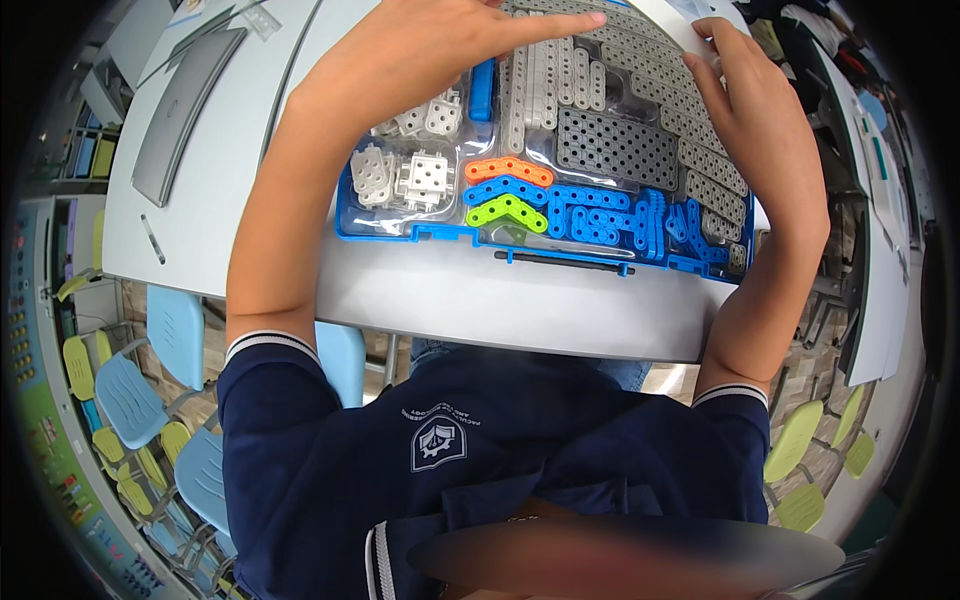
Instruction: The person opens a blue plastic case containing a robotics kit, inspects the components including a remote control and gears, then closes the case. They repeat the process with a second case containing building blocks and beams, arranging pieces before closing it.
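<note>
My left hand (480,30) reaches over a blue-rimmed case (375,234) of plastic construction parts. Its index finger stretches right above the grey perforated beams (566,71); the other fingers are mostly hidden or cut off at the top. At the upper right, my right hand (750,97) pinches the edge of a white sheet (675,26) between thumb and fingers. Below it lie a dark grey perforated plate (616,146) and short beams. White block connectors (429,180) fill the left compartments. Nearer me are orange (510,171), blue (504,191) and green (508,212) angled beams.
On the white table (480,281), a closed grey laptop (191,112) and a pen (153,238) lie to the left. A black rod (566,262) runs along the case's front rim. Blue chairs (131,397) and green chairs (795,439) stand around.
</note>
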The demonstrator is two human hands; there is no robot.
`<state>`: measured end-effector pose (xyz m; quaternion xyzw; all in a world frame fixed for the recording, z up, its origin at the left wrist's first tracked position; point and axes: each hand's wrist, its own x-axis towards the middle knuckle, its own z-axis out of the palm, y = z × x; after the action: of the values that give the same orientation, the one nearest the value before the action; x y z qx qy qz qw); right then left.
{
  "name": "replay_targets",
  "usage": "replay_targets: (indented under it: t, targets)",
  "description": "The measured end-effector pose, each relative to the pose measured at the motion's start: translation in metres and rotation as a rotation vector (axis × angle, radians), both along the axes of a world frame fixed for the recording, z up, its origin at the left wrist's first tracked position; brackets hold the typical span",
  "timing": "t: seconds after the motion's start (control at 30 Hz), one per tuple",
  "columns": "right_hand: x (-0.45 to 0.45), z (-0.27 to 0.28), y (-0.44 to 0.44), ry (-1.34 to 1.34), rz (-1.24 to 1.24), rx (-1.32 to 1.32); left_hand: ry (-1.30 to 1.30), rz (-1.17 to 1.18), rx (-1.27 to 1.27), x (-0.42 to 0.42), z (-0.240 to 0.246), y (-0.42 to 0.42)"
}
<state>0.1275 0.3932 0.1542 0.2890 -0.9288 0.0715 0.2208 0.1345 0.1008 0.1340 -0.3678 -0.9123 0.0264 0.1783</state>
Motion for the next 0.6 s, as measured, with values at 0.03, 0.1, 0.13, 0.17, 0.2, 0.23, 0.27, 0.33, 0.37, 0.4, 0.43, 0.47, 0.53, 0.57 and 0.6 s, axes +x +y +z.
replay_targets:
  t: [0.03, 0.1, 0.13, 0.17, 0.2, 0.23, 0.27, 0.33, 0.37, 0.4, 0.43, 0.47, 0.53, 0.57, 0.6]
  targets:
    - [0.000, 0.000, 0.000, 0.005, 0.003, 0.003, 0.006, -0.003, -0.021, -0.001, -0.001, -0.001]
    - [0.000, 0.000, 0.001, 0.004, 0.007, 0.007, 0.022, -0.015, -0.027, -0.002, -0.003, 0.000]
    - [-0.001, 0.000, 0.001, 0.003, 0.009, 0.009, 0.030, -0.021, -0.030, -0.003, -0.004, 0.000]
    - [-0.001, 0.000, 0.002, 0.003, 0.016, 0.003, 0.036, -0.027, -0.025, -0.004, -0.005, 0.000]
    - [-0.001, 0.000, 0.002, 0.004, 0.024, -0.003, 0.041, -0.033, -0.021, -0.005, -0.006, 0.000]
    - [-0.001, 0.000, 0.002, 0.004, 0.031, -0.010, 0.047, -0.039, -0.017, -0.006, -0.006, 0.000]
    - [-0.001, 0.001, 0.002, -0.001, 0.030, -0.010, 0.049, -0.038, -0.017, -0.008, -0.007, 0.000]
    - [-0.002, 0.001, 0.002, -0.012, 0.029, -0.009, 0.052, -0.037, -0.018, -0.010, -0.007, -0.001]
    - [-0.002, 0.001, 0.002, -0.023, 0.028, -0.012, 0.031, -0.028, 0.004, -0.010, -0.007, -0.002]
    - [-0.001, 0.001, 0.001, -0.033, 0.026, -0.015, 0.011, -0.020, 0.025, -0.009, -0.007, -0.001]
    - [0.000, 0.001, 0.001, -0.043, 0.025, -0.018, -0.009, -0.011, 0.047, -0.009, -0.006, -0.001]
    - [0.001, 0.002, 0.000, -0.068, 0.021, -0.027, -0.013, -0.002, 0.076, -0.008, -0.005, -0.001]
    - [0.006, 0.003, -0.003, -0.117, 0.017, -0.045, -0.019, 0.020, 0.133, -0.005, -0.001, 0.000]
    - [0.008, 0.003, -0.005, -0.122, 0.028, -0.052, -0.036, -0.013, 0.243, -0.004, 0.001, 0.001]
    - [0.011, 0.005, -0.008, -0.128, 0.040, -0.057, -0.050, -0.046, 0.355, -0.003, 0.004, 0.002]
